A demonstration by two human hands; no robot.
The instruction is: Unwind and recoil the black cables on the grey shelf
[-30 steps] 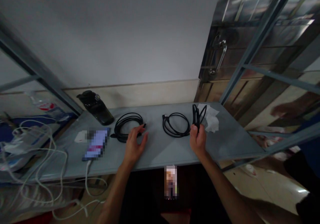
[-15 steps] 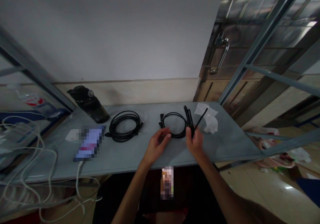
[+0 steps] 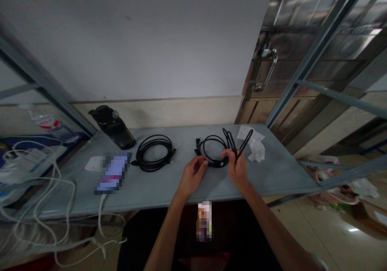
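My right hand (image 3: 238, 170) is closed on a folded bunch of black cable (image 3: 234, 141), held upright just above the grey table (image 3: 272, 170). My left hand (image 3: 193, 174) pinches the near edge of a coiled black cable (image 3: 211, 150) that lies on the table between my hands. A second coiled black cable (image 3: 154, 152) lies to the left, untouched.
A dark bottle (image 3: 113, 128) lies at the back left, a phone (image 3: 113, 172) beside a white paper scrap (image 3: 93, 163). Crumpled white tissue (image 3: 255, 146) sits right of my hands. White cables (image 3: 39, 198) hang off the left edge. A metal door with a handle (image 3: 267, 67) stands at the right.
My left hand moved from the left coil across to the middle coil and now grips its edge. My right hand stayed closed on the folded cable, shifting slightly left.
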